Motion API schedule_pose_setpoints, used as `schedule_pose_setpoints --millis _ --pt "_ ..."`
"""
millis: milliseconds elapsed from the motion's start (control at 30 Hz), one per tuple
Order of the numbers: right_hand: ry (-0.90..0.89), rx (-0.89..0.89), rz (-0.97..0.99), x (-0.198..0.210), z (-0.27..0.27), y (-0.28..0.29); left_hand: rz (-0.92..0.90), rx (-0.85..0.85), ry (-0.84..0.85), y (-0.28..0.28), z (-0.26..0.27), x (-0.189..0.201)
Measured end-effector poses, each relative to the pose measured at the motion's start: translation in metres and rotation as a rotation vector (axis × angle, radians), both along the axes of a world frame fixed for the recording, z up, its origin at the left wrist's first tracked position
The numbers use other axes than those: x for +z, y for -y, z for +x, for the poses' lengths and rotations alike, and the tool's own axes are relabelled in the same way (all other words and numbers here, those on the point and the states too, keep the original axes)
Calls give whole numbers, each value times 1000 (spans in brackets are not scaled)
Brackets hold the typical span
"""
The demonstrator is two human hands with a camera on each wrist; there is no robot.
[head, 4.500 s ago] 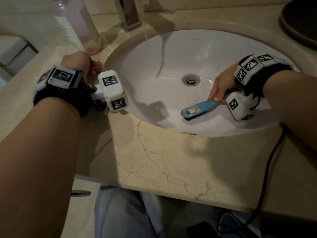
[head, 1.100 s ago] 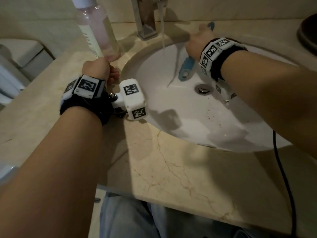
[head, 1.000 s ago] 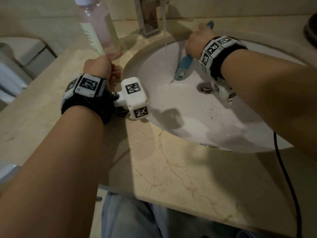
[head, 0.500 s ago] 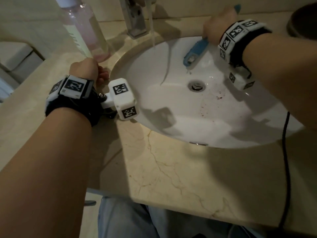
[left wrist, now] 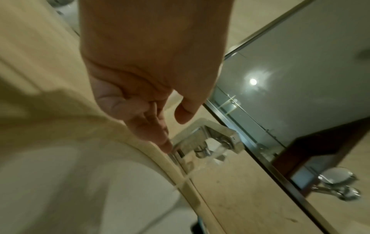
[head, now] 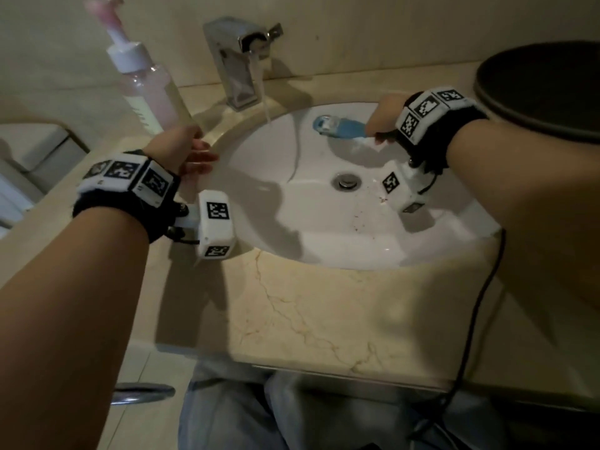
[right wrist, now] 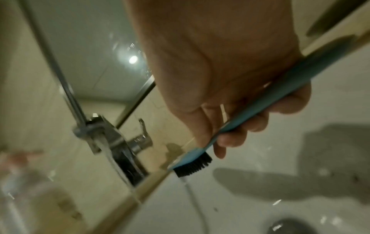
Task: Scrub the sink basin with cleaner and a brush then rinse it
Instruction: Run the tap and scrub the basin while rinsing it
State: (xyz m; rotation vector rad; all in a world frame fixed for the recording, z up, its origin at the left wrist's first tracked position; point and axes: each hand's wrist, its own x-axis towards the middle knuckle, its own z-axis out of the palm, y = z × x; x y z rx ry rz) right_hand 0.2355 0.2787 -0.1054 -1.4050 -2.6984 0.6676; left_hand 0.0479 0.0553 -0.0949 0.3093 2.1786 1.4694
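Note:
The white sink basin sits in a beige marble counter, with dark specks right of the drain. My right hand grips the blue brush by its handle and holds its black bristles against the basin's far wall. Water runs from the chrome tap just left of the brush head. My left hand is held at the basin's left rim, fingers loosely extended and holding nothing. A pump bottle of pink cleaner stands just behind it.
A dark round object sits on the counter at the far right. A black cable hangs over the counter's front edge on the right. A mirror rises behind the tap. A toilet cistern stands left of the counter.
My right hand has carried the brush from the basin's near side to the far wall, sweeping it left and right near the water stream. My left hand has stayed at the left rim.

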Motion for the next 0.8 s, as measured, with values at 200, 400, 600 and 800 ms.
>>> schedule_pose_setpoints --millis 200,400,600,800 --pt "-144 1 -546 1 -13 38 -231 -330 -11 -23 41 13" --pt "-441 -52 -900 7 -8 61 -412 -593 62 -37 76 7" --pt "-642 -154 -989 1 -14 71 -403 -740 112 -44 98 15" --pt "-671 -140 -1022 4 -3 76 -368 -779 113 -59 108 17"
